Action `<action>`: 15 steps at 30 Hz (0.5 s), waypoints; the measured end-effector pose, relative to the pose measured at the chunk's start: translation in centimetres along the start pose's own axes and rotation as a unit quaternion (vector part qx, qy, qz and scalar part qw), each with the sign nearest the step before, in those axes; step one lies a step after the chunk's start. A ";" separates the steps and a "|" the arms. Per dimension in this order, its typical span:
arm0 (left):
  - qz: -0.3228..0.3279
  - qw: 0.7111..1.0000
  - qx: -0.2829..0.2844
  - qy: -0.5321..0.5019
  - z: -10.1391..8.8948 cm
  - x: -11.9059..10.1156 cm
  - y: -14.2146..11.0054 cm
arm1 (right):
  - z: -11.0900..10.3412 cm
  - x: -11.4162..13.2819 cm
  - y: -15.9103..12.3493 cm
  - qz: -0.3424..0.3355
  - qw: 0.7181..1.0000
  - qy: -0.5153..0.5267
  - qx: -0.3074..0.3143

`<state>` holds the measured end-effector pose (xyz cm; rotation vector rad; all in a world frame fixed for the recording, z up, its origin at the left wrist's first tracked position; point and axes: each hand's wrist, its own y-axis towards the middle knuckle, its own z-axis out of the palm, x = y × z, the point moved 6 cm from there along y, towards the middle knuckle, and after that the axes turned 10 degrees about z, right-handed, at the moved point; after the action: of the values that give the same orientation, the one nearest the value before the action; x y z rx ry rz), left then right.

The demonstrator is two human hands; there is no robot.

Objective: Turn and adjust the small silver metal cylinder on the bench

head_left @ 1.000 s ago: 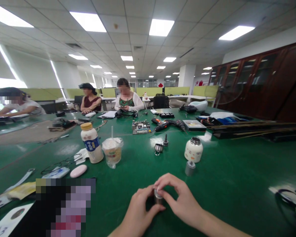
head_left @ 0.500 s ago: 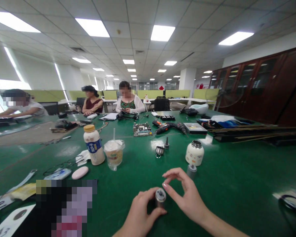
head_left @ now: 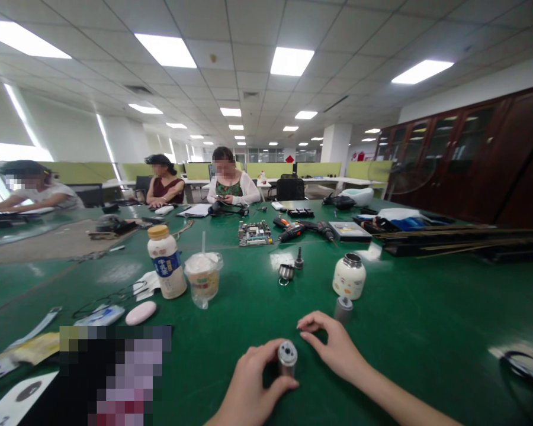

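My left hand (head_left: 253, 378) is wrapped round a small metal cylinder (head_left: 287, 358), which stands upright with dark holes in its grey top face. To its right, my right hand (head_left: 333, 346) hovers apart from the cylinder, fingers curled and a small gap between thumb and forefinger; nothing shows between them. Beyond that hand stands a second grey metal cylinder (head_left: 344, 309) with a stub on top. Just behind it is a cream thermos flask (head_left: 349, 280) without its lid. A steel cup with a ring (head_left: 286, 273) and a dark stopper-like piece (head_left: 298, 259) lie farther back.
A milk drink bottle (head_left: 169, 272), a plastic cup with straw (head_left: 203, 279) and a pink oval case (head_left: 141, 313) sit at left. Across the green table (head_left: 249, 296) lie a circuit board (head_left: 254, 233), power drills (head_left: 293, 228) and thin rods (head_left: 471, 235). Several people sit on the far side.
My right hand has come off the top of the metal cylinder and drawn back to the right, uncovering the holed top face. My left hand keeps its hold.
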<state>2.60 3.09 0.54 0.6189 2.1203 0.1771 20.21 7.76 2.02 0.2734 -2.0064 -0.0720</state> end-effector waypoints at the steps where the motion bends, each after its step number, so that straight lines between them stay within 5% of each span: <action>1: -0.002 1.000 0.000 0.002 0.0 0.0 0.0 | 0.0 -0.2 0.0 0.002 1.000 0.008 -0.002; 5: 0.003 1.000 0.000 0.005 0.0 0.0 0.0 | -0.5 1.9 -0.5 -0.027 0.994 0.096 -0.042; 8: 0.013 1.000 -0.002 0.004 0.1 0.0 0.0 | 0.3 4.4 -1.6 -0.068 0.987 0.144 -0.014; 15: 0.036 0.999 -0.005 -0.001 0.1 -0.1 -0.1 | 2.4 5.8 -3.1 -0.080 0.994 0.072 0.020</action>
<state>2.69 2.92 0.50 0.6894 2.0950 0.2251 16.11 3.28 5.59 0.4521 -1.8412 -0.1090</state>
